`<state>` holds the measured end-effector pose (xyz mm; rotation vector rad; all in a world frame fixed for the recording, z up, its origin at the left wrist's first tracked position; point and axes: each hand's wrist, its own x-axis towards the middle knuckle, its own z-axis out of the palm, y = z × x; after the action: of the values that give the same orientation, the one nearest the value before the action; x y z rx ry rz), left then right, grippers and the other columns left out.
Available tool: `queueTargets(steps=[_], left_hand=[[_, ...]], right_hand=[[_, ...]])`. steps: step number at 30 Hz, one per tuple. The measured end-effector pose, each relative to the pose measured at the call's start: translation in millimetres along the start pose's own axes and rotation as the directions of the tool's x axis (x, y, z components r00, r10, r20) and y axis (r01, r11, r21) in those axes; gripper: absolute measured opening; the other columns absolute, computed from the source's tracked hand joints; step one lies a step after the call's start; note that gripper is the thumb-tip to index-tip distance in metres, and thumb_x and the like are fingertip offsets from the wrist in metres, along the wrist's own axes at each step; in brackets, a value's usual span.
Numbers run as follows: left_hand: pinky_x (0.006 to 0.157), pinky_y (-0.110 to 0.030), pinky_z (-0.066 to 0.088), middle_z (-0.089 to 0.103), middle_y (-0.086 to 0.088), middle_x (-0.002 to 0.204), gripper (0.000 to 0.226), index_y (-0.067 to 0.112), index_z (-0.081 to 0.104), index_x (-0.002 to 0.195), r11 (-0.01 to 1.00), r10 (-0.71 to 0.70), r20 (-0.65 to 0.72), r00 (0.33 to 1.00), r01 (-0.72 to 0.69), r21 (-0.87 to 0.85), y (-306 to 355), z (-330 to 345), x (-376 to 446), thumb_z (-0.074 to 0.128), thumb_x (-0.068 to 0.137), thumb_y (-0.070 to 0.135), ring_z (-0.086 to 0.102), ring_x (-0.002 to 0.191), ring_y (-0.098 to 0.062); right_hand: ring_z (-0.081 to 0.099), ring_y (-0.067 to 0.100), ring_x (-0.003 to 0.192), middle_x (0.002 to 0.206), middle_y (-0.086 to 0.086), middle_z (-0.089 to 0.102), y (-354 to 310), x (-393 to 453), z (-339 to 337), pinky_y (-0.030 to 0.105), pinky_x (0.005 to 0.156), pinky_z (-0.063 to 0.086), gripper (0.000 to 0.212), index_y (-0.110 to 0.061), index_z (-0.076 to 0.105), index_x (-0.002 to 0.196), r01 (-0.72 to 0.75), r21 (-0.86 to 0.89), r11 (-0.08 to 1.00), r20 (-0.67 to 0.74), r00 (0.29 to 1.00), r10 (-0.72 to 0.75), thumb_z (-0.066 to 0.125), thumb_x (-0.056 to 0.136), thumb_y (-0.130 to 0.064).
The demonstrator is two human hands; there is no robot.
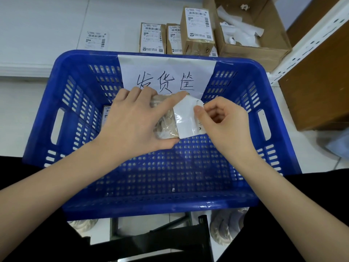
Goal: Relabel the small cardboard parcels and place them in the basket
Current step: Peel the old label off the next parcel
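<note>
A small cardboard parcel (166, 121), wrapped in clear tape, is held above the open blue basket (75, 186), roughly over its middle. The left hand (136, 121) grips the parcel from the left, fingers curled over its far edge and thumb under its near edge. A white label (186, 118) is partly peeled off the parcel's right side, its blank underside turned up; the right hand (221, 120) pinches the label's right edge between thumb and forefinger, the other fingers curled in. Inside the basket, another labelled parcel (106, 114) lies on the floor near the left wall, mostly hidden behind the left hand. A sheet of paper (166, 72) with handwritten characters hangs over the basket's far wall. Beyond the basket, on the white counter (47, 25), stand three more labelled parcels (197, 29), the rightmost taller, and a loose shipping label (96, 39) lies to their left. To their right sits an open cardboard box (251, 48) holding crumpled white backing papers.
</note>
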<state>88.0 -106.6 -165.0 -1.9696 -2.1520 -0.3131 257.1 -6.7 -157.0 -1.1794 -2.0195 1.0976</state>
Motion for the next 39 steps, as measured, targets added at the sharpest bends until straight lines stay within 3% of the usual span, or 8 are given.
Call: queueTargets(steps=[5, 9, 12, 17, 23, 26, 33, 39], left_hand=[[0.078, -0.046, 0.044, 0.062, -0.018, 0.105, 0.076, 0.028, 0.058, 0.13, 1.0, 0.025, 0.029, 0.999, -0.025, -0.001, -2.0, 1.7, 0.2, 0.048, 0.068, 0.071, 0.059, 0.085, -0.036], [0.076, -0.046, 0.044, 0.061, -0.017, 0.104, 0.074, 0.03, 0.056, 0.131, 1.0, 0.022, 0.001, 1.0, -0.022, -0.021, -3.3, 0.3, 2.1, 0.049, 0.069, 0.07, 0.058, 0.082, -0.036], [0.076, -0.044, 0.042, 0.061, -0.017, 0.103, 0.073, 0.033, 0.049, 0.132, 0.999, 0.032, -0.026, 0.999, -0.033, -0.02, -4.4, -0.1, 3.6, 0.049, 0.069, 0.07, 0.057, 0.082, -0.034], [0.076, -0.044, 0.042, 0.061, -0.017, 0.103, 0.073, 0.034, 0.047, 0.132, 0.999, 0.049, -0.033, 0.998, -0.05, -0.012, -5.1, 0.2, 3.3, 0.048, 0.069, 0.07, 0.057, 0.081, -0.034], [0.077, -0.043, 0.042, 0.061, -0.015, 0.104, 0.074, 0.036, 0.043, 0.133, 0.999, 0.018, -0.037, 0.999, -0.019, -0.033, -6.4, -1.9, 3.6, 0.047, 0.068, 0.071, 0.058, 0.084, -0.034], [0.077, -0.044, 0.043, 0.061, -0.017, 0.106, 0.077, 0.035, 0.037, 0.135, 0.999, 0.027, -0.038, 0.999, -0.028, -0.031, -2.4, -1.8, 2.3, 0.047, 0.067, 0.071, 0.058, 0.085, -0.034], [0.076, -0.045, 0.044, 0.059, -0.02, 0.113, 0.086, 0.04, 0.024, 0.145, 0.999, 0.048, -0.02, 0.999, -0.048, -0.01, 1.3, -2.4, 2.6, 0.042, 0.067, 0.072, 0.059, 0.083, -0.035], [0.077, -0.047, 0.045, 0.058, -0.022, 0.115, 0.087, 0.04, 0.021, 0.146, 0.998, 0.051, -0.008, 0.999, -0.052, -0.021, 2.6, -4.4, 3.6, 0.04, 0.067, 0.072, 0.061, 0.084, -0.037]], right_hand=[[0.057, 0.011, 0.062, 0.067, -0.008, 0.06, -2.3, -2.9, 1.6, 0.019, 0.059, 0.046, 0.016, -0.02, 0.058, 0.076, -0.003, 0.005, 1.0, -0.018, 1.0, 0.003, 0.067, 0.088, -0.023], [0.057, 0.007, 0.066, 0.074, -0.005, 0.063, -8.7, 0.5, -1.3, 0.024, 0.061, 0.049, 0.009, -0.017, 0.064, 0.085, -0.071, 0.13, 0.989, 0.045, 0.997, 0.066, 0.062, 0.091, -0.023], [0.057, -0.002, 0.069, 0.08, -0.005, 0.065, -11.7, 2.1, -2.5, 0.015, 0.059, 0.047, 0.016, -0.01, 0.067, 0.093, -0.175, 0.257, 0.95, 0.115, 0.982, 0.149, 0.055, 0.095, -0.02], [0.056, 0.003, 0.072, 0.087, 0.0, 0.065, -11.2, 5.3, -4.2, 0.016, 0.058, 0.046, 0.026, -0.009, 0.069, 0.098, -0.326, 0.349, 0.879, 0.225, 0.939, 0.259, 0.049, 0.099, -0.026], [0.054, 0.012, 0.075, 0.088, 0.015, 0.065, -9.9, 3.3, -5.5, 0.023, 0.067, 0.044, 0.021, -0.011, 0.069, 0.089, -0.157, 0.184, 0.97, 0.165, 0.978, 0.127, 0.051, 0.097, -0.016], [0.052, 0.008, 0.068, 0.08, 0.013, 0.066, -10.3, 1.1, -6.9, 0.022, 0.063, 0.043, 0.023, -0.017, 0.07, 0.079, -0.108, 0.126, 0.986, 0.12, 0.989, 0.093, 0.054, 0.094, -0.012], [0.06, 0.022, 0.07, 0.089, 0.025, 0.066, -14.7, 1.5, -10.2, 0.021, 0.058, 0.05, 0.016, -0.016, 0.072, 0.083, -0.193, 0.307, 0.932, 0.094, 0.981, 0.172, 0.06, 0.091, -0.009], [0.064, 0.015, 0.077, 0.077, 0.002, 0.069, -15.4, 2.7, -11.2, 0.026, 0.065, 0.054, 0.021, -0.023, 0.072, 0.079, -0.278, 0.43, 0.859, 0.097, 0.96, 0.262, 0.062, 0.089, -0.007]])
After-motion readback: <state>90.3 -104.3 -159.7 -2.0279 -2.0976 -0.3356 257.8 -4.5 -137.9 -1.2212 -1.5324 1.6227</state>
